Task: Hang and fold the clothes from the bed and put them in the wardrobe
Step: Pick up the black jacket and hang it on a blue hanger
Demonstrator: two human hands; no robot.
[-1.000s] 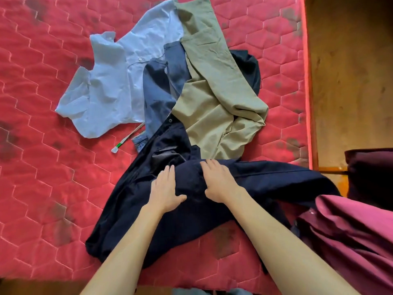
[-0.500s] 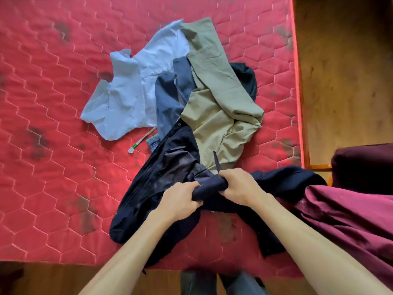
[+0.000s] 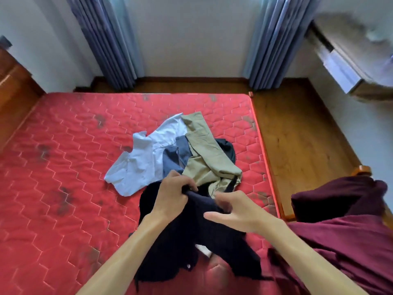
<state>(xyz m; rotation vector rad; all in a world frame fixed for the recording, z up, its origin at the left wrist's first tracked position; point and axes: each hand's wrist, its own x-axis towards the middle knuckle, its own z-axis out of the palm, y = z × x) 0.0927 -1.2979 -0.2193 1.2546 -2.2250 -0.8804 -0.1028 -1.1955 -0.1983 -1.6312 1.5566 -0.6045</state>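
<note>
- Gripping the dark navy garment (image 3: 212,231), your left hand (image 3: 172,194) has its fingers curled round a bunched fold at the top, and the cloth hangs from there down over the near edge of the bed (image 3: 63,188).
- Your right hand (image 3: 236,211) is on the same fold from the right; the thumb points left and the fingers are blurred, so you cannot tell whether they are clamped on the cloth or only touching it.
- Just beyond your hands the rest of the pile lies on the mattress towards its right edge: khaki trousers (image 3: 208,158) on top, a grey-blue garment (image 3: 176,156) tucked at their left, a pale blue shirt (image 3: 144,162) spread furthest left, and a dark piece (image 3: 228,150) showing behind the khaki.
- The pile stops short of the right edge, with a strip of mattress between them.
- A maroon cloth (image 3: 350,241) lies over the near right corner and over the wooden furniture (image 3: 361,169) beside it.
- Left of the pile the mattress runs bare to the wooden headboard (image 3: 14,90); the far edge is well apart from the clothes.
- Wooden floor (image 3: 297,135) runs along the right and far edges, up to the curtains (image 3: 110,39) and wall.
</note>
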